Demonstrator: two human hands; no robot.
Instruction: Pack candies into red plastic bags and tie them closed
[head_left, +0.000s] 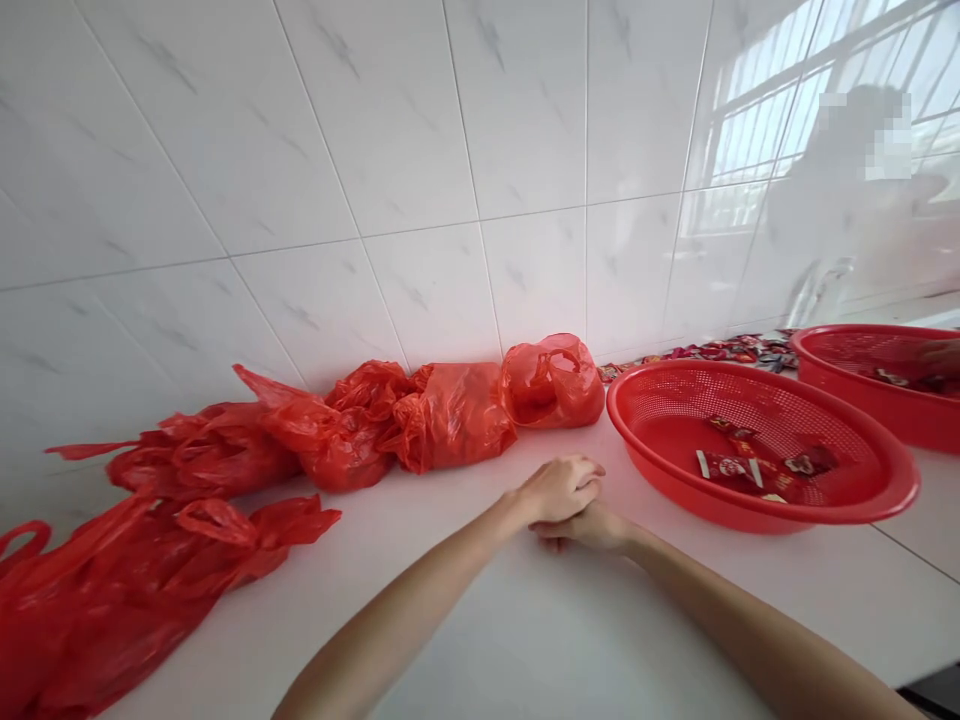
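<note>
While resting on the white tabletop [525, 640], left hand [559, 488] folded over right hand [592, 527], grips closed, empty. Beside: round red basket [885, 500], mouth up. Behind: bags [450, 415] along tiled wall [375, 150].

Place: a plain packing or sorting room, possibly a small food-handling workroom; which kind exactly cannot be told.
Walls: large glossy white marbled tiles [420, 150], wipe-clean, reflecting a barred window [780, 110] and a blurred person.
Surface: a long white counter [525, 640] set against the tiled wall.
Stock: tied red plastic bags [450, 415] lined up along the wall, more heaped at the left.
Containers: two red perforated baskets [885, 500], each with a few small wrapped sweets [731, 465] inside.
Loose goods: many small wrappers [720, 352] scattered further along by the wall.
</note>
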